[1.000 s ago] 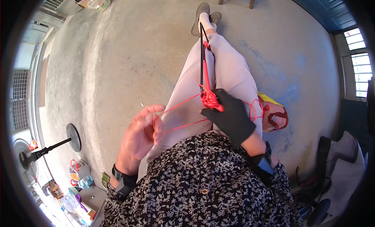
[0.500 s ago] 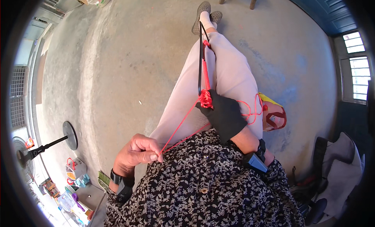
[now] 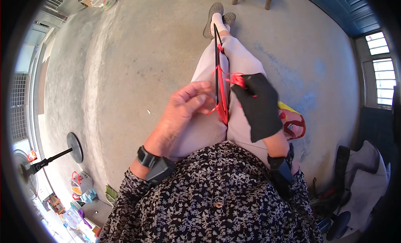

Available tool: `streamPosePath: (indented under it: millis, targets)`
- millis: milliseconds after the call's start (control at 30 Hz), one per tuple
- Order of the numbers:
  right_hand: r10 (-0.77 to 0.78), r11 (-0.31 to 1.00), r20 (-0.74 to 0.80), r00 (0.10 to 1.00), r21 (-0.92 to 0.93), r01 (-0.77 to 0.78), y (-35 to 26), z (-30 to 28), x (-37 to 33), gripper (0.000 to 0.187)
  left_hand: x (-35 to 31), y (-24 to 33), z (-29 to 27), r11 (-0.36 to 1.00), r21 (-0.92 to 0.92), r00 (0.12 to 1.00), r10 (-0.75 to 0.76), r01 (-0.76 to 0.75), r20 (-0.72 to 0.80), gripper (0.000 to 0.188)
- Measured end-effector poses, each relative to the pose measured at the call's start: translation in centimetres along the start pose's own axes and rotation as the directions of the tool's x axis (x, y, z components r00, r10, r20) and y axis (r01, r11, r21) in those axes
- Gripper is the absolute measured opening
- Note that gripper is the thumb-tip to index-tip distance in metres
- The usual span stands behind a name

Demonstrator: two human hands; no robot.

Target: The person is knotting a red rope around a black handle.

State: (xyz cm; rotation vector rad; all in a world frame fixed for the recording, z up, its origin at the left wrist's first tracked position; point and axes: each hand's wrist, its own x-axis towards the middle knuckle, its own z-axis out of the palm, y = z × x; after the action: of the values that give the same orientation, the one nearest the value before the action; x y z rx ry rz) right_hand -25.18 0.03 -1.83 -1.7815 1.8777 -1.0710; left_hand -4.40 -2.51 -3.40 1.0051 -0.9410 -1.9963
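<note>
A long, narrow black frame (image 3: 216,55) lies lengthwise over my legs, its near part wrapped with red cord (image 3: 223,111). My left hand (image 3: 177,111), bare, is at the frame's left side, with its thumb and fingers curved and apart; the fingertips are slightly blurred. On the other side, my right hand (image 3: 259,105), in a black glove, grips a bunched red cord bundle (image 3: 237,79). A strand of cord runs from the bundle toward the frame. The glove hides part of the bundle.
A red and yellow bag (image 3: 292,122) is beside my right thigh. On the left are a fan (image 3: 29,172), a round black base on a pole (image 3: 75,147) and a white bag (image 3: 81,183). Wooden stool legs (image 3: 269,0) stand at the far side. Grey fabric (image 3: 365,180) lies at right.
My left hand has moved up and right to the frame, away from the stretched strand. The right hand has moved up and right with the cord bundle, off the frame's near end.
</note>
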Motion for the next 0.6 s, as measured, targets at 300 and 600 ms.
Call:
streamPosePath:
  millis: [300,600]
  targets:
    - [0.290,0.662,0.362,0.886,0.592,-0.459,0.1,0.9,-0.6,0.025,0.7,-0.8,0.6,0.884,0.467,1.000,0.011,-0.018,0.018,0.013]
    - [-0.164,0.973,-0.016,0.986,0.163,0.164,-3.9,-1.4,1.1,0.044,-7.0,12.0,0.0,0.818,-0.481,0.949,0.267,-0.316,-0.171,0.014]
